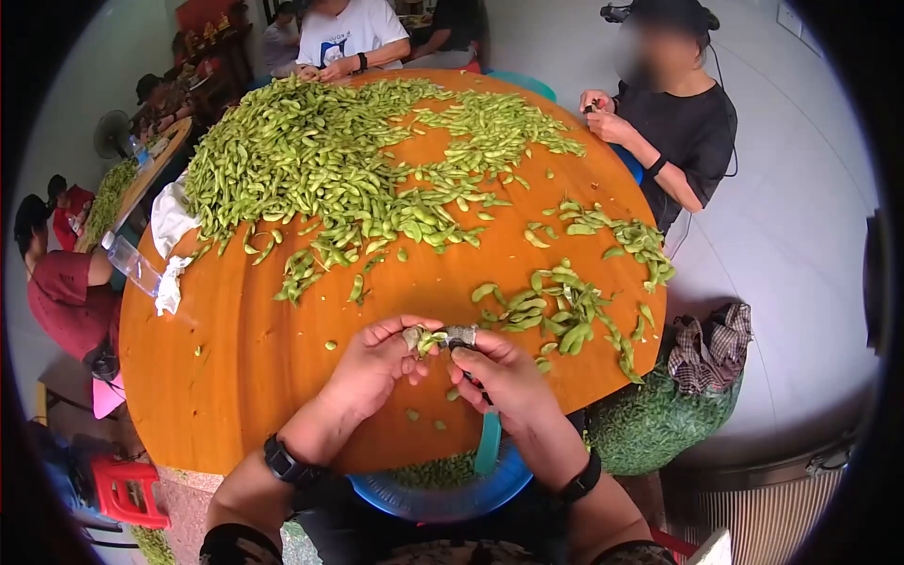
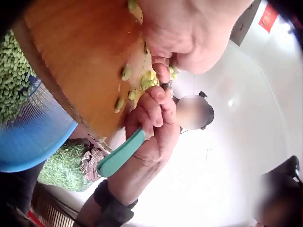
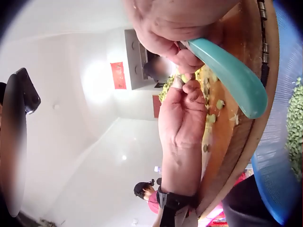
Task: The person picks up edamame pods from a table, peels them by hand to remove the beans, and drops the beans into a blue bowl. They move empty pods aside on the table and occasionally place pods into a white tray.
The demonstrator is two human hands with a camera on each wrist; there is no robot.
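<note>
Over the near part of the round table, both hands meet fingertip to fingertip. My left hand [image 1: 363, 367] pinches a green soybean pod [image 1: 430, 341], its thumb wrapped in a pale covering. Opposite it, my right hand [image 1: 513, 377] has grey wrapping on a finger and grips a tool by its teal handle [image 3: 232, 78]. That handle sticks out below the palm toward the table edge; the tool's working end is hidden among the fingers. In the left wrist view, the right hand's fingers [image 2: 151, 113] curl round the handle beside the pod.
A large heap of pods [image 1: 292, 160] covers the table's far left; smaller piles [image 1: 565, 311] lie to the right. Below the near edge sits a blue basket [image 2: 42, 142] of shelled beans. A full bag [image 1: 659, 424] stands at right. Other people sit around, one [image 1: 687, 122] across at right.
</note>
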